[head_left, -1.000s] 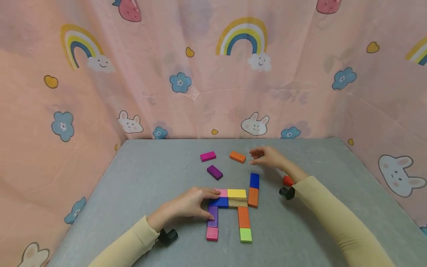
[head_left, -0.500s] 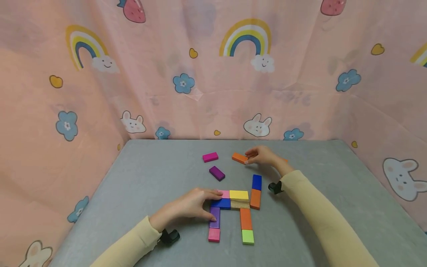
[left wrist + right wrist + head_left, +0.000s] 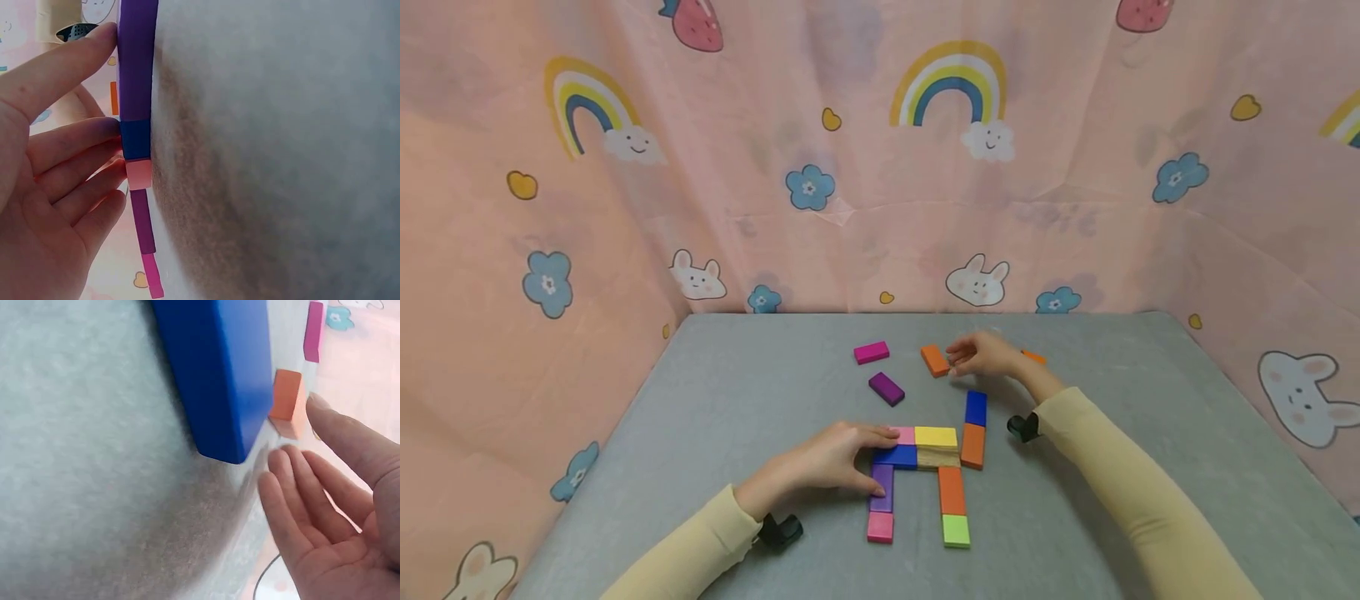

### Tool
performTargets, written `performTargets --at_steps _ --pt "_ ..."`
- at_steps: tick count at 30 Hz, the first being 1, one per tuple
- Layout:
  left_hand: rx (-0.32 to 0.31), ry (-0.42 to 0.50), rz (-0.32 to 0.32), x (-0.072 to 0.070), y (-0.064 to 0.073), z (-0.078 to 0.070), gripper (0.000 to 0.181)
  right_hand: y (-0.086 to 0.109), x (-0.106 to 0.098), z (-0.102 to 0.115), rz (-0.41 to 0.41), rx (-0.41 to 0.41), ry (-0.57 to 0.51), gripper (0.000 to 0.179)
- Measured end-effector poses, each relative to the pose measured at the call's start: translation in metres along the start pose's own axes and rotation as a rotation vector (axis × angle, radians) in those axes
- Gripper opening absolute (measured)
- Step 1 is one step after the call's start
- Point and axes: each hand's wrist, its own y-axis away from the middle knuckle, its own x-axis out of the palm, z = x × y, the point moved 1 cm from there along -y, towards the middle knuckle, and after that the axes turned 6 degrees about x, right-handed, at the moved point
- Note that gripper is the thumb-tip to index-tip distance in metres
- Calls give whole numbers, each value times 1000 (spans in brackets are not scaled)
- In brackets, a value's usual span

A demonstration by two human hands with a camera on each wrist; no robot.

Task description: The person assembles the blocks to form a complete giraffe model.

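My left hand [image 3: 827,454] rests on the laid-out wooden blocks. Its thumb touches the purple block [image 3: 882,487], and its fingertips lie on the blue block [image 3: 895,456] and the pink block [image 3: 905,435]. In the left wrist view these fingers are relaxed, not wrapped round anything. At the back, my right hand [image 3: 987,354] is held just right of a loose orange block [image 3: 935,361], thumb and fingers apart with nothing between them. The right wrist view shows that orange block [image 3: 287,400] beyond my thumb, behind a large, near blue block [image 3: 219,375].
A magenta block [image 3: 871,352] and a dark purple block [image 3: 887,389] lie loose at the back. Yellow [image 3: 936,437], orange-red [image 3: 951,490] and lime blocks [image 3: 956,531] continue the layout. Another blue block [image 3: 976,408] adjoins an orange one [image 3: 973,446]. One more orange block [image 3: 1033,357] shows behind my right wrist.
My right hand has moved left to the loose orange block, which has turned to a steeper angle on the table. My left hand has stayed on the blocks.
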Motion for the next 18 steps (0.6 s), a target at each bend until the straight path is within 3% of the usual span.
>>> performTargets --at_steps 8,18 --pt "22 -12 0 0 0 1 65 -13 -2 5 -18 -47 56 66" --pt "-3 -7 -5 0 0 -1 65 -22 9 4 -3 -58 97 65"
